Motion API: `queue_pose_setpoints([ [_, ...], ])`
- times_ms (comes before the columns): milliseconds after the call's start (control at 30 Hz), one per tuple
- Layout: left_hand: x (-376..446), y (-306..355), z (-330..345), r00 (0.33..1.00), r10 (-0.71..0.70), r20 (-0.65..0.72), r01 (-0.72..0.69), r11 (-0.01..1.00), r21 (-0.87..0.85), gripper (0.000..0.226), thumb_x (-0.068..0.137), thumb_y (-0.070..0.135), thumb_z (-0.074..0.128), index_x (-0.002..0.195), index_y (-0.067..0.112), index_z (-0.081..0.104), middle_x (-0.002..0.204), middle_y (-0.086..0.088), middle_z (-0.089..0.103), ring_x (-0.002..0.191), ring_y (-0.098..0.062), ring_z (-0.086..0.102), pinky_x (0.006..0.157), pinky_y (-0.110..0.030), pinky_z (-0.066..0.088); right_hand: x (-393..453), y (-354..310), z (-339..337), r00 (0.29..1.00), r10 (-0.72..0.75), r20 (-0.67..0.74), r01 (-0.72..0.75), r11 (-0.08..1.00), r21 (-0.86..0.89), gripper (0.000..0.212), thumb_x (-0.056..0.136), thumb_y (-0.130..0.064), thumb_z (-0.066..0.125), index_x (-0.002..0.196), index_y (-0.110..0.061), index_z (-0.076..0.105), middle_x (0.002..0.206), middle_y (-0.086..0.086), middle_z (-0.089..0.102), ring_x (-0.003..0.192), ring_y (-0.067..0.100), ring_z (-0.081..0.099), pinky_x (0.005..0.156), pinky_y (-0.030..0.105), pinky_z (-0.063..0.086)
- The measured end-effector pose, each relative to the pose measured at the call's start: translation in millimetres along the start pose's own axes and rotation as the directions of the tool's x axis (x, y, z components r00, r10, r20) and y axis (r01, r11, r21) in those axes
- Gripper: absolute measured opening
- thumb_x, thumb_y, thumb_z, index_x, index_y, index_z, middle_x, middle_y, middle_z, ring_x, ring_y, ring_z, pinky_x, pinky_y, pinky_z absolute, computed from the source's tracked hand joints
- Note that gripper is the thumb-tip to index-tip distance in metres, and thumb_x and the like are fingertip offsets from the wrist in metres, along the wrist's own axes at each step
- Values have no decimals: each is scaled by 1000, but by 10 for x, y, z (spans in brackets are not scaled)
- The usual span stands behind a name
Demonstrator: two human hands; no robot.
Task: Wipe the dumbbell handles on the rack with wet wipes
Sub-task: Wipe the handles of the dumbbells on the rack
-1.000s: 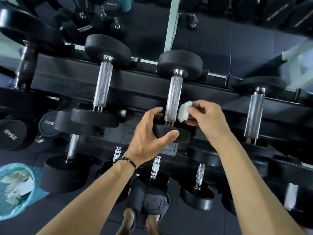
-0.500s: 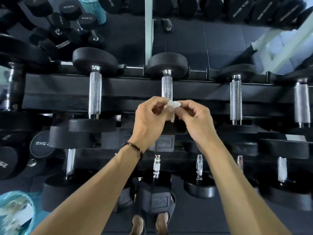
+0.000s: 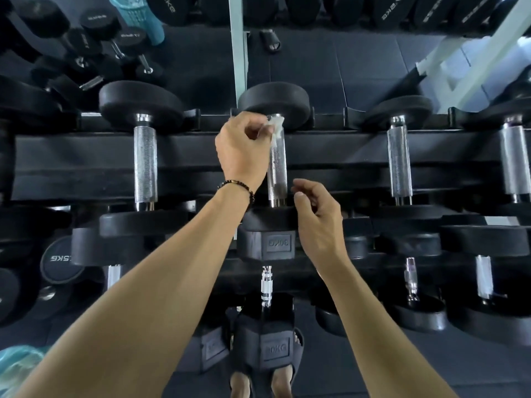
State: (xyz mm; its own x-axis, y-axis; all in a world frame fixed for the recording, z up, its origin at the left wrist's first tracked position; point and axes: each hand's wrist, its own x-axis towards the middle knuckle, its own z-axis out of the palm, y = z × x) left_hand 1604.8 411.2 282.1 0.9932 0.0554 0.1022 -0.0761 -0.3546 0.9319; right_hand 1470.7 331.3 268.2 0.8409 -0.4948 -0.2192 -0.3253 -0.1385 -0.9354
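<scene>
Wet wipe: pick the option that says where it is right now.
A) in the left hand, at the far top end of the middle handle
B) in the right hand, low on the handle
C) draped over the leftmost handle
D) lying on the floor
A: the left hand pinches the wet wipe against the top of the middle handle, while the right hand holds nothing.

"30KG", mirrored, on hex dumbbell head | "30KG", faint, on lower hex dumbbell | other markings unreadable

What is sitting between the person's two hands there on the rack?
In the head view, the knurled handle of the middle dumbbell runs between the left hand, pinching the wet wipe, and the empty right hand.
</scene>
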Motion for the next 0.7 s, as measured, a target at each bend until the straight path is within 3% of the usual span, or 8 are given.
queue_pose_setpoints([
  [133, -207, 41, -131, 973, 177, 146, -202, 963, 178, 15, 90, 15, 67, 80, 14, 78, 77, 0, 71, 71, -13, 64, 70, -30, 54, -16, -12, 16, 999, -35, -5, 34, 998, -51, 25, 101, -16, 46, 117, -21, 65, 113, -3, 64, 102, 5, 57, 82, 9, 43],
  [233, -365, -27, -278, 936, 219, 275, -286, 929, 236, 10, 88, 14, 71, 81, 12, 78, 75, 0, 69, 72, -15, 63, 73, -32, 53, -49, -13, 27, 999, -42, -6, 42, 995, -86, 26, 102, -17, 43, 115, -25, 64, 111, -11, 61, 113, 10, 48, 87, 10, 35],
  [400, 45, 46, -116, 972, 200, 121, -216, 966, 144, 8, 85, 13, 71, 81, 15, 78, 73, 10, 71, 72, -11, 67, 71, -37, 56, -57, -6, 54, 997, -68, -27, 66, 995, -71, 29, 103, -14, 39, 109, -32, 60, 104, -23, 56, 112, 11, 46, 90, 16, 35],
  [467, 94, 51, -76, 968, 227, 105, -242, 957, 159, 11, 86, 10, 68, 84, 16, 78, 79, 12, 69, 75, -9, 65, 74, -28, 55, -48, 6, 54, 998, -63, -23, 61, 996, -68, 29, 103, -14, 38, 109, -31, 60, 104, -23, 55, 112, 10, 46, 89, 13, 34],
  [567, -143, -85, -233, 953, 223, 206, -275, 922, 272, 13, 87, 8, 69, 92, 14, 78, 94, 8, 61, 87, -9, 58, 81, -7, 42, -47, 14, 47, 999, -40, -14, 39, 998, -43, 29, 103, -15, 39, 112, -29, 63, 106, -21, 57, 112, 8, 45, 87, 7, 32],
  [633, -290, -161, -336, 938, 224, 265, -300, 906, 298, 11, 87, 5, 70, 91, 10, 79, 92, 2, 65, 85, -15, 60, 83, -11, 45, -43, 11, 49, 999, -34, -26, 33, 999, -33, 29, 102, -14, 40, 113, -26, 65, 106, -20, 59, 113, 7, 46, 87, 8, 32],
  [700, -334, -153, -348, 936, 205, 288, -276, 933, 233, 12, 89, 7, 68, 95, 9, 78, 85, -5, 72, 79, -21, 66, 82, -27, 54, -45, 7, 63, 998, -44, -37, 43, 999, -22, 30, 102, -13, 41, 112, -26, 65, 104, -22, 59, 112, 7, 47, 89, 12, 34],
])
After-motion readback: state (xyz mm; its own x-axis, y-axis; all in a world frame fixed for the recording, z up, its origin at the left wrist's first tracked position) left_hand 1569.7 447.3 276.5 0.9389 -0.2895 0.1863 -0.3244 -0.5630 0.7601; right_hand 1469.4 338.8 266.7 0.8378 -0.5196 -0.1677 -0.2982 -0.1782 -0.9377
